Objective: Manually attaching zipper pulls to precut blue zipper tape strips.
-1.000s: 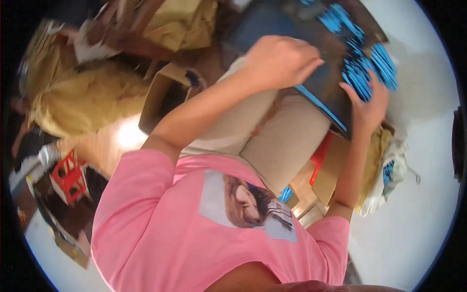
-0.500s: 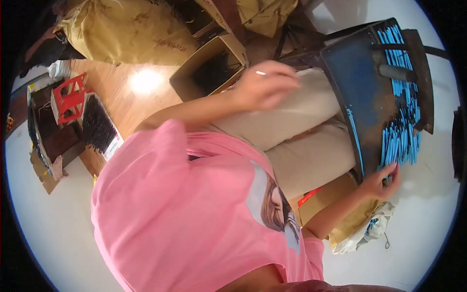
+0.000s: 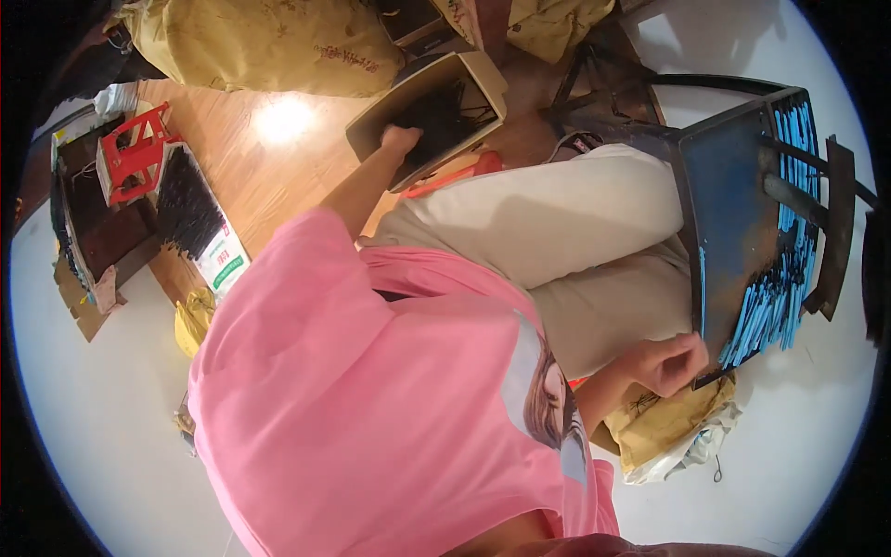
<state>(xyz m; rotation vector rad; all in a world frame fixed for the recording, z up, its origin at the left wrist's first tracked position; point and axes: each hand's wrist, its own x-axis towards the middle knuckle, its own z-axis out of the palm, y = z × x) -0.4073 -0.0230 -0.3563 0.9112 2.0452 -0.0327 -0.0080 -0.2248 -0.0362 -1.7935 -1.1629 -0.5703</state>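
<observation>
My left hand reaches over the near side of an open cardboard box, its fingertips hidden against the dark contents. Inside the box lie thin black pieces, too dark to make out singly. Beside the near corner of a dark metal tray, my right hand is curled closed; whatever its fingers may hold does not show. Many slim light-blue sticks lie in rows along the tray's far side, and a few blue ones run along its near edge. Metal bars cross above the rows.
A large yellow sack stands behind the box. To the left are a red plastic stool and a pile of thin black pieces. A yellow-brown bag sits below the tray. My legs stretch between box and tray.
My left hand has gone from above my legs down into the cardboard box. My right hand has drawn back from the blue sticks to the tray's near corner and curled closed.
</observation>
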